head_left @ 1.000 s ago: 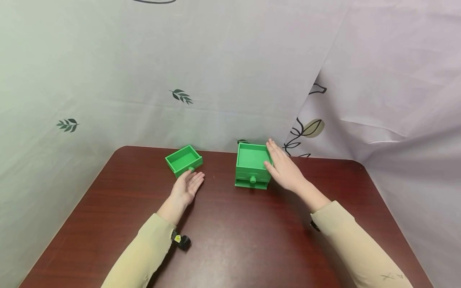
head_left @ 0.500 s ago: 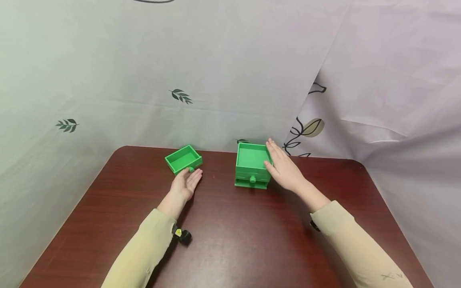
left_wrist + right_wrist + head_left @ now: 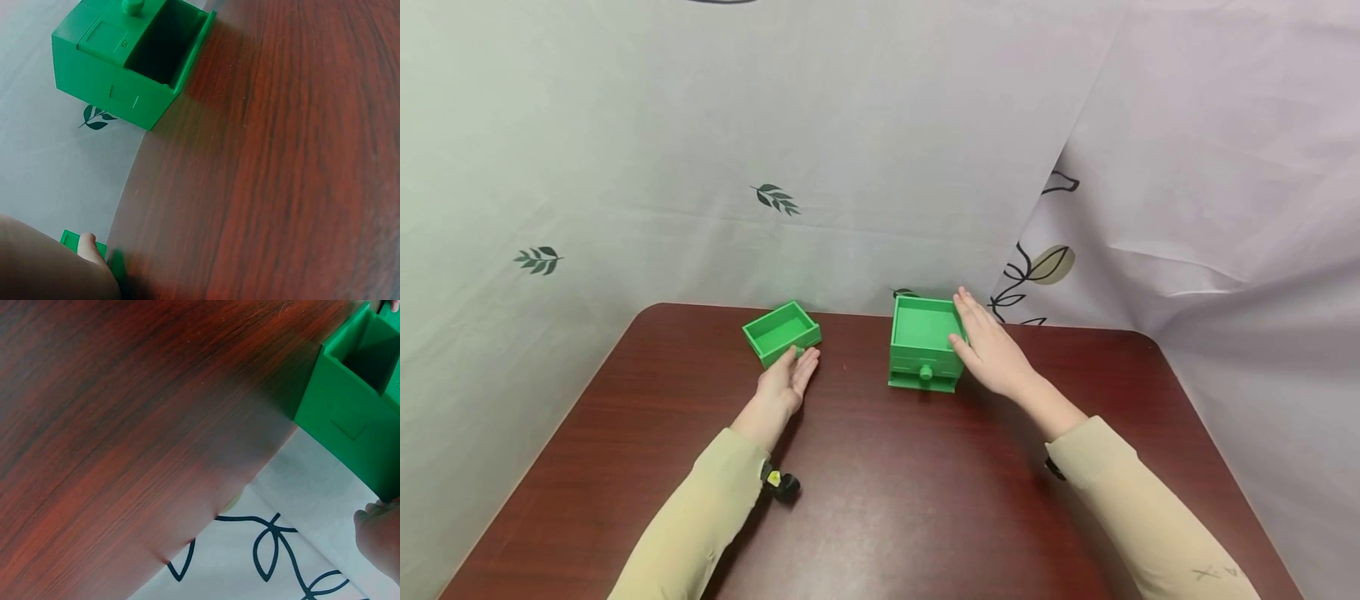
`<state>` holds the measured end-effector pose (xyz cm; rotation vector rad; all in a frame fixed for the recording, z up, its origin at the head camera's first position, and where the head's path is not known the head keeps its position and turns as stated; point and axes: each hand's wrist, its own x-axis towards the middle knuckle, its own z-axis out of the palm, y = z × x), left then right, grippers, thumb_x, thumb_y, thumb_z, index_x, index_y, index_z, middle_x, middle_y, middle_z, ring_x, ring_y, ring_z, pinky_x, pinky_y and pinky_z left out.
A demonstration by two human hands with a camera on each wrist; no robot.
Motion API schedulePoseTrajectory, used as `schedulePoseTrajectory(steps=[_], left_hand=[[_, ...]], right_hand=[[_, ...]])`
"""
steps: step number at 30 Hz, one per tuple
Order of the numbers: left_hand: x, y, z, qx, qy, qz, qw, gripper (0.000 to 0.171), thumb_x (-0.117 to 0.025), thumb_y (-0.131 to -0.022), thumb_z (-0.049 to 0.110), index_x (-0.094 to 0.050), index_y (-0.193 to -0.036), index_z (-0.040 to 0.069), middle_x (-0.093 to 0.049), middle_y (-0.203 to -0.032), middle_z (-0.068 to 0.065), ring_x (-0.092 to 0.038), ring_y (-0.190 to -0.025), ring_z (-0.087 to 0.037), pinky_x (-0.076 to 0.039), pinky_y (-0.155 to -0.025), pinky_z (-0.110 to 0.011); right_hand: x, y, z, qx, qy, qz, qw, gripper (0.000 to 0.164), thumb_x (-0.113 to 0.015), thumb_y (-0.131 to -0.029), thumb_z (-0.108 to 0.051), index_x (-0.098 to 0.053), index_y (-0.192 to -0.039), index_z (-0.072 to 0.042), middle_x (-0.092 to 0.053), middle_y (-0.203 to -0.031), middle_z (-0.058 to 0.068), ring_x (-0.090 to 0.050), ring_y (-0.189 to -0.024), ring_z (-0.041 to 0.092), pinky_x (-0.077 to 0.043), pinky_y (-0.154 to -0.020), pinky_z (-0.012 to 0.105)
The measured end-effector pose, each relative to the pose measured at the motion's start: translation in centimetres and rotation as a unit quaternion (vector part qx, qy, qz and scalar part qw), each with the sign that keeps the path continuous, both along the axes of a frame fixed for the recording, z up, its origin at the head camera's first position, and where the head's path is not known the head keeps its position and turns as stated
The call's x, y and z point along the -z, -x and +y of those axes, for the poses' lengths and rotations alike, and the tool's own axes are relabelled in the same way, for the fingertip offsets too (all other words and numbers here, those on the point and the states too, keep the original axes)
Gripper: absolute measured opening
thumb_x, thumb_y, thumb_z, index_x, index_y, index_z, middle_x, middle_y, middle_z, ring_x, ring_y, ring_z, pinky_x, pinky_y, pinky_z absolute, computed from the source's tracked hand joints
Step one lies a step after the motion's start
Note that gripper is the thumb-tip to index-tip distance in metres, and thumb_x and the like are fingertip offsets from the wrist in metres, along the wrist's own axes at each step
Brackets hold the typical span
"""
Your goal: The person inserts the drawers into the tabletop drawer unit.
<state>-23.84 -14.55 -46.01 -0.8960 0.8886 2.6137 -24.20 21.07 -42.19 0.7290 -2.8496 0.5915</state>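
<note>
A small green drawer (image 3: pixel 781 332), open-topped and with a round knob on its front, lies at the table's back left in the head view. My left hand (image 3: pixel 778 392) reaches to that knob, thumb and straight fingers on either side of it. To the right stands a green mini chest of drawers (image 3: pixel 927 329) with a recessed top. Its upper drawer front has a knob (image 3: pixel 926 372), and below gapes an empty slot (image 3: pixel 164 47). My right hand (image 3: pixel 992 350) rests flat along the chest's right side, fingers straight, thumb at the top rim.
Both things stand on a dark red-brown wooden table (image 3: pixel 880 492), near its back edge. A pale cloth (image 3: pixel 865 150) with leaf prints hangs right behind it. A black wrist camera (image 3: pixel 784 486) sticks out from the left sleeve.
My left hand has moved slightly forward to the loose drawer's knob, its fingers drawing nearer the thumb. The right hand, the chest and the drawer have stayed in place.
</note>
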Motion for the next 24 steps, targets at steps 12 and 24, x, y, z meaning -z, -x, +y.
schedulePoseTrajectory(steps=[12, 24], left_hand=[[-0.1, -0.3, 0.0, 0.017, 0.029, 0.003, 0.9994, 0.054, -0.047, -0.114, 0.019, -0.032, -0.165, 0.008, -0.078, -0.111, -0.006, -0.067, -0.131, -0.009, -0.053, -0.111, -0.018], [-0.6, -2.3, -0.2, 0.053, 0.053, 0.018, 0.997, 0.056, -0.048, -0.113, 0.015, -0.029, -0.165, 0.006, -0.074, -0.111, -0.002, -0.077, -0.092, -0.009, -0.054, -0.111, -0.019]], right_hand=[[0.0, 0.0, 0.0, -0.001, 0.0, 0.001, 1.0, 0.069, -0.041, -0.114, -0.034, -0.018, -0.166, 0.005, -0.015, -0.177, 0.022, -0.018, -0.165, 0.04, -0.022, -0.135, 0.061], [0.1, -0.1, 0.0, -0.002, 0.004, 0.002, 1.0, 0.069, -0.042, -0.114, -0.034, -0.018, -0.166, 0.005, -0.015, -0.177, 0.023, -0.018, -0.165, 0.039, -0.022, -0.135, 0.062]])
